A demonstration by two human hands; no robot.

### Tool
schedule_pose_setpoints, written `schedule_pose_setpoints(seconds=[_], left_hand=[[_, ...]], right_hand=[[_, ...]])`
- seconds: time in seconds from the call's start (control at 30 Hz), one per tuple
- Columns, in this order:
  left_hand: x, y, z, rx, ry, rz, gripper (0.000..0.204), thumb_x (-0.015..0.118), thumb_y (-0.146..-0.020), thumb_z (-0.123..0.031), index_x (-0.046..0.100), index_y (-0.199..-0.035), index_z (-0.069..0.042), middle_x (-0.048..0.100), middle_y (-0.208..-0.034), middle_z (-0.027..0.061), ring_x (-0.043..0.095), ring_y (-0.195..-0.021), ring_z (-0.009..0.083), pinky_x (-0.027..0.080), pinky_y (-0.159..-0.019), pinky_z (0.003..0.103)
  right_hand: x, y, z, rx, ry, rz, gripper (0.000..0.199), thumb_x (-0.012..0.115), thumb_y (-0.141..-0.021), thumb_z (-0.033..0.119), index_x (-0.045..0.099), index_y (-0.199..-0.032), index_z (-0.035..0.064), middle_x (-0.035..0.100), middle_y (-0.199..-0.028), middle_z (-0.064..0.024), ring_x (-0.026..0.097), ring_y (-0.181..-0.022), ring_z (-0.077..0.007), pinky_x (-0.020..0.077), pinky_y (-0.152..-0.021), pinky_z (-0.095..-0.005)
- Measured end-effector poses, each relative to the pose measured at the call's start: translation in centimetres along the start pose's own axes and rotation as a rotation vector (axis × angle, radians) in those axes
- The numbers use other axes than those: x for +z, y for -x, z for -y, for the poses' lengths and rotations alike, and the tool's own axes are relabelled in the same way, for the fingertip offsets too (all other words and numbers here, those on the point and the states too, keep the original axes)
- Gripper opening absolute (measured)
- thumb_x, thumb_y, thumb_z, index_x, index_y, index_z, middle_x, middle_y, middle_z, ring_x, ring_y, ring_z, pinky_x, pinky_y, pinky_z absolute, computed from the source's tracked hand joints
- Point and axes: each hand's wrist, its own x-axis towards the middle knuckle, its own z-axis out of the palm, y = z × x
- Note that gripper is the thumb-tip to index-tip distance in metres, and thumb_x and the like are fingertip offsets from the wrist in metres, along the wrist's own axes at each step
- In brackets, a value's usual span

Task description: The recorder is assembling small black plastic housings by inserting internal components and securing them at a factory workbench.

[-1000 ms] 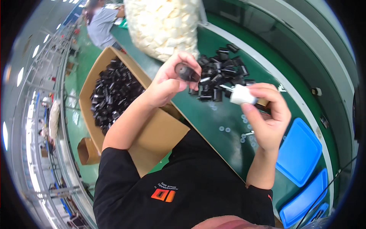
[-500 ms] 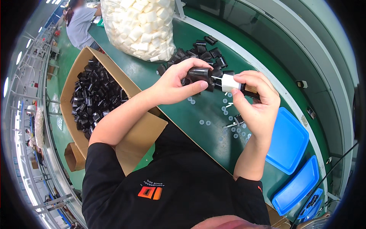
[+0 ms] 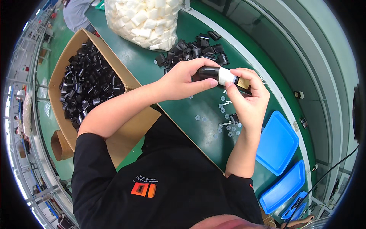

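My left hand (image 3: 186, 79) is closed round a glossy black plastic cylinder (image 3: 207, 72), held level above the green table. My right hand (image 3: 252, 100) pinches a white cylindrical piece (image 3: 226, 76) between thumb and fingers. A black part with a gold-brown face (image 3: 244, 83) sits against its far end, partly covered by those fingers. White piece and black cylinder meet end to end, and I cannot tell how far one goes inside the other. Under my hands lie several small translucent washers (image 3: 222, 110) and a small black piece with a white rod (image 3: 233, 118).
A pile of black plastic parts (image 3: 198, 49) lies beyond my hands, beside a clear bag of white foam-like pieces (image 3: 143, 23). At left stands a cardboard box (image 3: 131, 82) full of black parts. Blue trays (image 3: 277, 143) line the right side. Another person (image 3: 76, 15) is at the far left.
My two hands have come together. The gap with a thin white rod showing between the black cylinder and white piece has closed. The whole view has shifted slightly.
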Motion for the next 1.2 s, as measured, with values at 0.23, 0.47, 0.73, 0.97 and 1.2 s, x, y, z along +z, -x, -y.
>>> schedule_pose_setpoints(seconds=[0.23, 0.47, 0.73, 0.97, 1.2], left_hand=[[0.1, 0.1, 0.2, 0.103, 0.014, -0.022, 0.038, 0.069, -0.091, -0.011, 0.057, -0.125, -0.002, 0.067, -0.105, 0.0030, 0.060, -0.092, 0.0070, 0.050, -0.081, 0.024], [0.1, 0.0, 0.5, 0.051, -0.109, 0.080, 0.039, 0.069, -0.091, -0.012, 0.056, -0.126, -0.002, 0.067, -0.107, 0.0052, 0.062, -0.094, 0.0098, 0.051, -0.082, 0.027], [0.4, -0.1, 0.4, 0.163, 0.022, -0.102, 0.046, 0.074, -0.086, -0.011, 0.056, -0.128, -0.005, 0.067, -0.108, 0.0064, 0.065, -0.085, 0.0116, 0.054, -0.073, 0.027], [-0.9, -0.2, 0.8, 0.285, -0.217, -0.069, 0.055, 0.082, -0.077, -0.011, 0.060, -0.128, -0.004, 0.069, -0.111, 0.0089, 0.068, -0.096, 0.0174, 0.054, -0.084, 0.030], [-0.7, -0.3, 0.8, 0.365, -0.307, -0.073, 0.053, 0.079, -0.080, -0.013, 0.059, -0.128, -0.006, 0.070, -0.103, 0.0083, 0.067, -0.083, 0.0162, 0.056, -0.071, 0.028]], right_hand=[[-0.5, -0.2, -0.5, 0.061, -0.106, 0.065, 0.024, 0.071, -0.074, -0.004, 0.069, -0.097, -0.0002, 0.067, -0.099, -0.0081, 0.064, -0.088, -0.0126, 0.0507, -0.078, -0.0245], [-0.3, -0.5, -1.6, -0.013, -0.067, 0.179, 0.026, 0.070, -0.075, -0.003, 0.065, -0.100, 0.0009, 0.064, -0.099, -0.0074, 0.062, -0.091, -0.0143, 0.0493, -0.081, -0.0255], [-1.0, -0.9, -3.2, 0.284, -0.438, 0.183, 0.031, 0.069, -0.087, -0.001, 0.060, -0.117, -0.0004, 0.068, -0.099, -0.0090, 0.066, -0.081, -0.0124, 0.0558, -0.074, -0.0251], [-0.2, -0.7, -3.8, 0.293, -0.487, 0.225, 0.025, 0.066, -0.090, 0.002, 0.063, -0.114, -0.0011, 0.068, -0.095, -0.0081, 0.066, -0.077, -0.0115, 0.0549, -0.070, -0.0233], [0.1, -0.7, -4.0, 0.337, -0.584, 0.195, 0.020, 0.064, -0.090, 0.001, 0.062, -0.109, -0.0007, 0.067, -0.091, -0.0076, 0.065, -0.074, -0.0121, 0.0536, -0.067, -0.0238]])
